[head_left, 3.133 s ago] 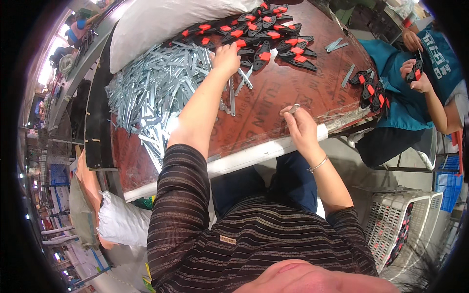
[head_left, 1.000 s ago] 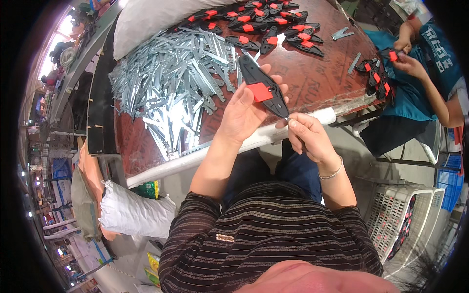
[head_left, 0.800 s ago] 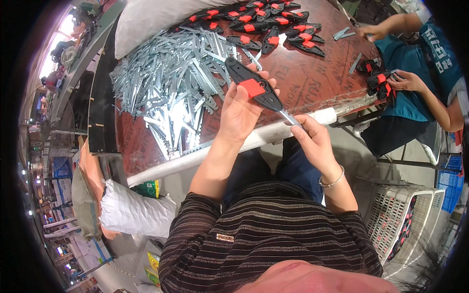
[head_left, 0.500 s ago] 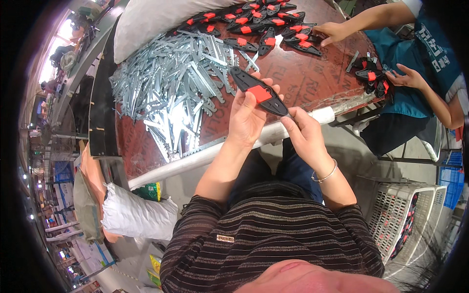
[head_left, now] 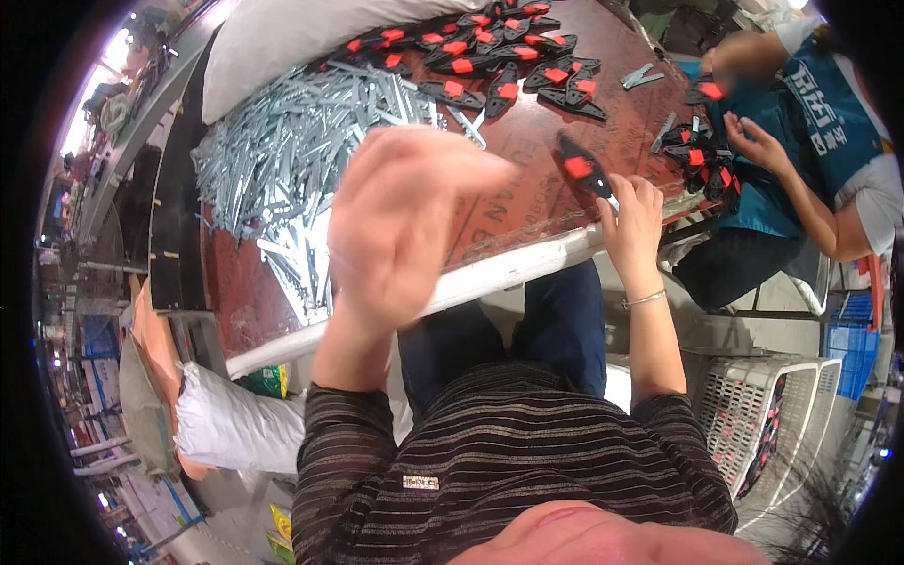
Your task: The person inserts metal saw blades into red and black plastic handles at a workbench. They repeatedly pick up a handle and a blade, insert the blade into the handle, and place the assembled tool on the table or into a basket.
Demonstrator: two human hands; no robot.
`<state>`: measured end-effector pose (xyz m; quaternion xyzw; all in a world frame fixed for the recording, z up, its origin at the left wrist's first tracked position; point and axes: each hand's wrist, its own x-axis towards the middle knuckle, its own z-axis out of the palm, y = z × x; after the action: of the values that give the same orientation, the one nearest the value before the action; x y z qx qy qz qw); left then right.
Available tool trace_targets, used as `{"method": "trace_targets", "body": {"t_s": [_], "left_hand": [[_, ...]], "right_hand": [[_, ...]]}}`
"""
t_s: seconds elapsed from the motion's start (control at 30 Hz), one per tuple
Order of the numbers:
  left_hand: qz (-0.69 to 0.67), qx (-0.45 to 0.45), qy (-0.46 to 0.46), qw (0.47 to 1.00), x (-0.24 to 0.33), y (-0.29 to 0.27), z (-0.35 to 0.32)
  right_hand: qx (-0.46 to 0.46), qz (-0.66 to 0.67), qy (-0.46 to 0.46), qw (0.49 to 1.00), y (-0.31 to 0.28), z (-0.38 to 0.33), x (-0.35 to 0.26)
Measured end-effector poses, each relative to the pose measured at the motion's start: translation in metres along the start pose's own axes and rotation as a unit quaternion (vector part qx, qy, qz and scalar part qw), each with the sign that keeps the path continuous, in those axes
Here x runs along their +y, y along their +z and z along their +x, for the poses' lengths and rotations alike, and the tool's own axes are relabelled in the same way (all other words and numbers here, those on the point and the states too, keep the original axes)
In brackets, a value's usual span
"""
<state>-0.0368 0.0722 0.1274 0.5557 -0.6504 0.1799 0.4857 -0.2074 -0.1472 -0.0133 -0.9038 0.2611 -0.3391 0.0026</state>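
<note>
My left hand (head_left: pixel 405 221) is raised off the table close to the camera, blurred, with nothing visible in it. At the table's near edge my right hand (head_left: pixel 636 217) grips a black spring clamp with a red patch (head_left: pixel 582 172). A heap of silvery metal strips (head_left: pixel 282 160) lies on the brown table (head_left: pixel 527 212) to the left. Several more black and red clamps (head_left: pixel 490 61) lie at the far side.
A white sack (head_left: pixel 282 38) rests on the table's far left. A co-worker in a teal vest (head_left: pixel 819 141) handles clamps at the right corner. A white plastic basket (head_left: pixel 763 424) and a blue crate (head_left: pixel 852 330) stand at my right; a white bag (head_left: pixel 226 424) lies below left.
Both hands held the clamp together earlier. Now my left hand has let go and lifted toward the camera, and my right hand has carried the clamp to the right.
</note>
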Motion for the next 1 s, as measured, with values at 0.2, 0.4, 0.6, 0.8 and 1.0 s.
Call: {"method": "trace_targets", "body": {"t_s": [0.2, 0.4, 0.6, 0.8, 1.0], "left_hand": [[0.055, -0.089, -0.174, 0.979, 0.133, -0.045, 0.060], [-0.112, 0.104, 0.101, 0.983, 0.080, -0.073, 0.003], [-0.406, 0.124, -0.005, 0.905, 0.071, -0.079, -0.002], [-0.471, 0.015, -0.064, 0.880, 0.066, -0.068, 0.019], [-0.584, 0.077, 0.026, 0.807, 0.050, -0.024, 0.031]], "right_hand": [[-0.082, 0.175, -0.055, 0.980, 0.022, 0.022, -0.082], [-0.144, 0.172, -0.106, 0.969, 0.085, 0.041, -0.131], [-0.112, 0.107, -0.151, 0.976, 0.114, 0.047, -0.126], [-0.163, 0.116, -0.111, 0.973, 0.107, 0.061, -0.130], [-0.219, 0.090, -0.067, 0.969, 0.118, 0.064, -0.133]]}}
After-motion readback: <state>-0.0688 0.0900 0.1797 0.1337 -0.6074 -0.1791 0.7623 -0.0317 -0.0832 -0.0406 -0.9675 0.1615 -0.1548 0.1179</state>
